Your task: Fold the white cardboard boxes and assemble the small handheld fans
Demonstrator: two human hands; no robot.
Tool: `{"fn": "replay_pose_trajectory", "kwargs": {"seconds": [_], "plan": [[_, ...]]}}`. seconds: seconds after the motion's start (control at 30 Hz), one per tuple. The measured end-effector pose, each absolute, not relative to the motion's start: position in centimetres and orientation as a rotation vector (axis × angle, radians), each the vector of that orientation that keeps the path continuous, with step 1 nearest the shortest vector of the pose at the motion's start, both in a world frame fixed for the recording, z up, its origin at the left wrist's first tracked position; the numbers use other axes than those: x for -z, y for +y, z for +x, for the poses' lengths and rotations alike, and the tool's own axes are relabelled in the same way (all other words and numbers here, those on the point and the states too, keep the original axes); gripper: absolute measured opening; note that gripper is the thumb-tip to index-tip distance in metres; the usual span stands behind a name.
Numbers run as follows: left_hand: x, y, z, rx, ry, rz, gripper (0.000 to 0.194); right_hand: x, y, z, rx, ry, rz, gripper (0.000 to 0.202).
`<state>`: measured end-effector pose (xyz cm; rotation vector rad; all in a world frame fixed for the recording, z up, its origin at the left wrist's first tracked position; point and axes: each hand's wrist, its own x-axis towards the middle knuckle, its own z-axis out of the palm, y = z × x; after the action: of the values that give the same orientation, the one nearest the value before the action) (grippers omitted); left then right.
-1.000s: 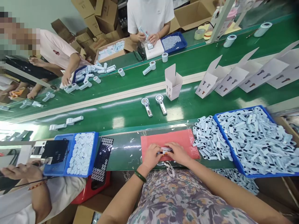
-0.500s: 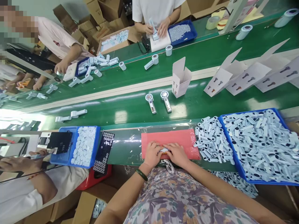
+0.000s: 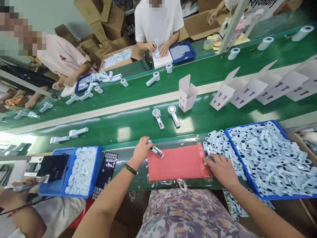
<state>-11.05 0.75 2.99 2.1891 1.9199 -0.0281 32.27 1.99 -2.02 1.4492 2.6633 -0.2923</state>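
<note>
i am gripping a small fan handle (image 3: 155,150) in my left hand (image 3: 141,151), fingers closed round its round head end, lifting it off the upper left corner of the red mat (image 3: 179,162) toward the green belt (image 3: 128,124). i am keeping it level, so it should lie flat beside the two fans (image 3: 166,116) already on the belt. my right hand (image 3: 222,169) is reaching half open into the loose pile of pale blue shells (image 3: 219,147) just left of the blue bin (image 3: 269,196), fingertips touching one; better to be pinching a single piece, not a clump.
</note>
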Motion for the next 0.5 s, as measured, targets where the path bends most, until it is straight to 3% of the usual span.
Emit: {"fn": "replay_pose_trajectory", "kwargs": {"seconds": [0.1,0.27,0.5], "plan": [[-3.7,5.7,-16.2,0.015,2.046,2.189,0.032,2.3,2.1,31.6,0.215,2.681,1.400,0.038],[-1.8,12.1,-20.5,-0.038,2.008,2.231,0.038,2.2,0.6,28.2,0.247,2.620,1.683,0.031],[0.9,7.9,-24.1,-0.165,1.898,2.231,0.061,4.4,-3.3,22.0,0.945,2.558,1.893,0.035]]}}
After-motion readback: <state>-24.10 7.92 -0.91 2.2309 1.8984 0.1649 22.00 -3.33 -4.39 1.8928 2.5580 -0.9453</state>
